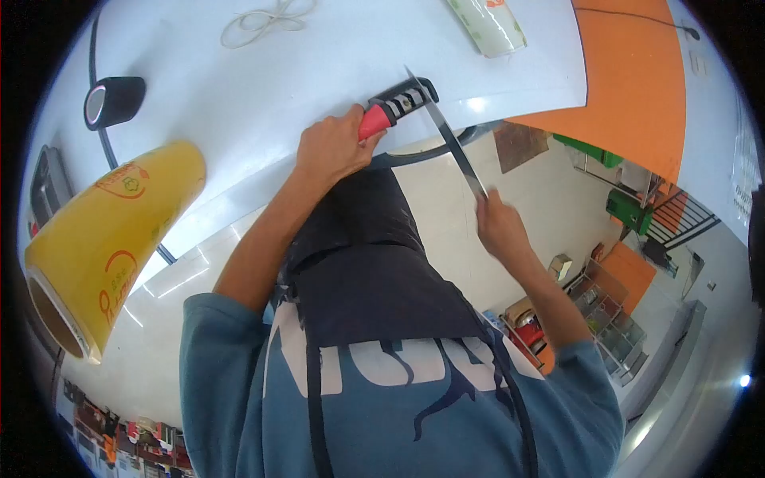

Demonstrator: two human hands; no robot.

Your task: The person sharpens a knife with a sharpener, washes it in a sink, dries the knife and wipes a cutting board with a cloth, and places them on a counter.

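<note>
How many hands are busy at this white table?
2. The left hand grips the red handle of the sharpener at the edge of the table; the right hand holds the knife, its blade across the sharpener's far end.

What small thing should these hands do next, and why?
Probably ease the knife back until its tip clears the sharpener: only a short end of the blade extends past it, the right hand holds the knife, and the left hand grips the sharpener.
</note>
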